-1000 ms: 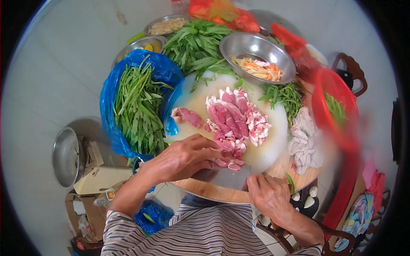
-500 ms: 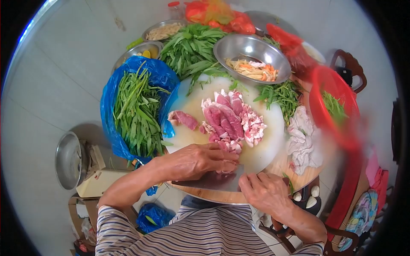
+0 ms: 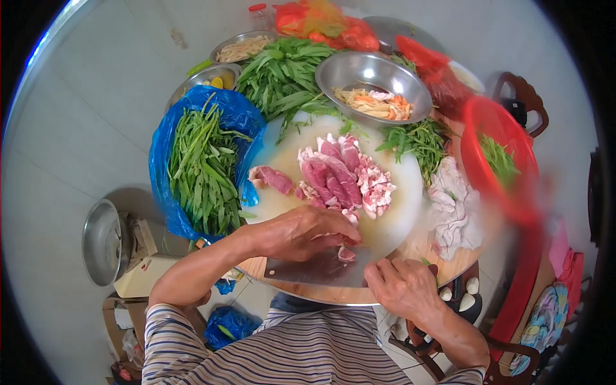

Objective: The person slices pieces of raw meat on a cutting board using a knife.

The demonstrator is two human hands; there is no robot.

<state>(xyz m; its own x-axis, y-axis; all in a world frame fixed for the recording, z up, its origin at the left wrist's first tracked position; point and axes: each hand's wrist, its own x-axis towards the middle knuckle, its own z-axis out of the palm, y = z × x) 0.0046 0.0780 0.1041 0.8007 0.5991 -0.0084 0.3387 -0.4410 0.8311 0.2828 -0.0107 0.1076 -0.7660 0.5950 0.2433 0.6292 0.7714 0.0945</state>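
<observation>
My right hand [image 3: 401, 285] is closed around the handle of a cleaver. Its wide blade [image 3: 308, 272] lies flat at the near edge of the round white cutting board [image 3: 401, 224]. A small piece of meat [image 3: 346, 254] rests on the blade. Just above it hovers my left hand [image 3: 298, 232], fingers bent forward and apart from the thumb, with nothing visibly gripped. Beyond the fingertips is a pile of sliced raw meat [image 3: 333, 176], with fatty pieces [image 3: 374, 186] on its right. A separate strip of meat [image 3: 273, 178] lies to the left.
A blue bag of leafy greens [image 3: 247, 128] stands left of the board. More greens [image 3: 285, 74] and a steel bowl [image 3: 327, 80] of shredded vegetables are behind. At right are a crumpled white cloth [image 3: 452, 215] and a red basket [image 3: 475, 125].
My left hand has lifted off the cleaver blade and opened its fingers, uncovering the blade and a small piece of meat. The right hand keeps hold of the cleaver, shifted slightly.
</observation>
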